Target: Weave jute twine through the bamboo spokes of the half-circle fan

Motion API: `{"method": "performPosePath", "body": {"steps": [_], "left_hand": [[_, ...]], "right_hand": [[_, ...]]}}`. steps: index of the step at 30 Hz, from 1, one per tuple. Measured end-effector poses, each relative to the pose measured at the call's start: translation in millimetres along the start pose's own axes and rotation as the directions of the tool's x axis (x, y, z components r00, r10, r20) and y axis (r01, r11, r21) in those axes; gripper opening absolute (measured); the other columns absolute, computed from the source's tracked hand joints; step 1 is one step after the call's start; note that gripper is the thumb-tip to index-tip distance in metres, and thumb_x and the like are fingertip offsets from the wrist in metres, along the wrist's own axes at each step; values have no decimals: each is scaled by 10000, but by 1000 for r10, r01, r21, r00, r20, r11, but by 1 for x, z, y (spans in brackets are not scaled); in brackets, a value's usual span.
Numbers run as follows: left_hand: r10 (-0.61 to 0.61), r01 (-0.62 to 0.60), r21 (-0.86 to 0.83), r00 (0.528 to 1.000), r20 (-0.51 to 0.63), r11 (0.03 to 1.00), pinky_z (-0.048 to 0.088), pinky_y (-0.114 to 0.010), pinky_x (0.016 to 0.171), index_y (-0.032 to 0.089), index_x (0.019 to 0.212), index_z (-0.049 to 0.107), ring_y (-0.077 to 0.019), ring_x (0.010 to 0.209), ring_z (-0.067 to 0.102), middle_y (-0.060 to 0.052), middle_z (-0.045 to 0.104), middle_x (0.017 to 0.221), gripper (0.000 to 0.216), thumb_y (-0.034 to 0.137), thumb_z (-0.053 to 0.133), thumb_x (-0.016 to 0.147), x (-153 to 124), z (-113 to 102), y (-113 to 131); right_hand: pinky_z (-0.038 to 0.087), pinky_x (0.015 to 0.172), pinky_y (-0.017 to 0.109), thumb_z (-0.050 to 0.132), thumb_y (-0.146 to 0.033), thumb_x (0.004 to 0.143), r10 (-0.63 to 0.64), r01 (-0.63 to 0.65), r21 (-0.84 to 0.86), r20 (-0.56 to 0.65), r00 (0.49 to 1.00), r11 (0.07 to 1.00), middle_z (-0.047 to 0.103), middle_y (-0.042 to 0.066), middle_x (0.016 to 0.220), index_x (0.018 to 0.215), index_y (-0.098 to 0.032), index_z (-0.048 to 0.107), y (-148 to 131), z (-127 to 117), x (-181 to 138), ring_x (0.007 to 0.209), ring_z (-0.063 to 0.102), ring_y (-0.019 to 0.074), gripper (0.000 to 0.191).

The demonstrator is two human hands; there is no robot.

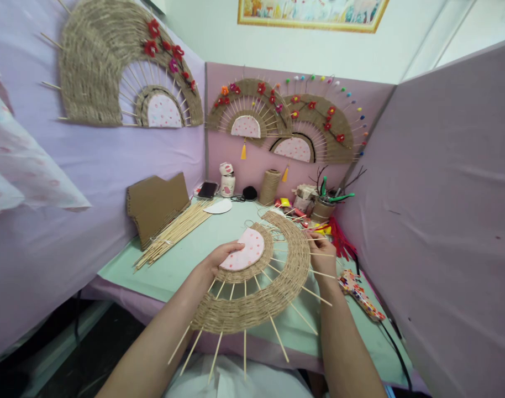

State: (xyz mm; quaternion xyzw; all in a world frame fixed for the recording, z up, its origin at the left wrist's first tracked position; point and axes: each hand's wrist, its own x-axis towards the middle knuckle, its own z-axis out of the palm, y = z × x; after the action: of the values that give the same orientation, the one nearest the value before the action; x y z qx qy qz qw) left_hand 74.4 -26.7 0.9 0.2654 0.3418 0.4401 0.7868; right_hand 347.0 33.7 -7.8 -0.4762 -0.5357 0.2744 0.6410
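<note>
A woven twine fan (294,276) with thin wooden sticks poking out past its outer edge is held over the near part of the table. Its small inner half-disc (249,251) is covered in white cloth with red dots. My left hand (226,257) grips this half-disc, thumb on the cloth and fingers underneath. At the fan's right edge, my right hand (322,251) is closed around the outer rim beside the sticks; its fingertips are partly hidden. Loose twine runs near the upper end of the woven band.
Bamboo sticks (180,229) lie by folded cardboard (157,204) at left. A twine spool (269,187), a white jar (227,184) and a tin of twigs (322,209) stand at the back. A patterned glue gun (362,296) lies right. Finished fans (93,61) hang on the partitions.
</note>
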Motion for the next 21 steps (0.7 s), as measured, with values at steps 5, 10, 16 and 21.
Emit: {"method": "performPosePath", "body": {"steps": [5,10,16,21], "left_hand": [[8,-8,-9,1000,-11,1000,533,-267,566,56,1185,516,-193,588,677,-100,714,749,379,118,538,811,-2,1,0],[19,-19,-9,1000,-2,1000,533,-265,563,48,1159,540,-194,592,678,-103,714,752,364,112,555,802,-1,1,0],[25,-25,-1,1000,-9,1000,521,-262,552,22,1164,540,-189,580,671,-117,716,754,362,89,524,809,-2,3,1],[1,0,8,1000,-16,1000,505,-245,539,34,1143,561,-174,558,660,-104,717,730,327,92,489,829,-13,-2,13]], "right_hand": [[406,562,263,646,-526,659,7,-8,-41,-27,1000,999,627,34,633,774,-116,682,0,-1,0,572,507,138,426],[394,537,253,636,-529,665,-3,2,-48,-28,1000,999,606,25,596,736,-120,671,-3,-1,0,547,486,132,417],[396,576,263,620,-496,696,-22,22,-80,-3,1000,997,619,36,648,749,-122,674,-4,-2,-1,592,492,140,381],[393,604,272,611,-472,714,-52,61,-121,79,996,991,607,18,639,742,-141,668,-26,0,2,604,503,144,337]]}}
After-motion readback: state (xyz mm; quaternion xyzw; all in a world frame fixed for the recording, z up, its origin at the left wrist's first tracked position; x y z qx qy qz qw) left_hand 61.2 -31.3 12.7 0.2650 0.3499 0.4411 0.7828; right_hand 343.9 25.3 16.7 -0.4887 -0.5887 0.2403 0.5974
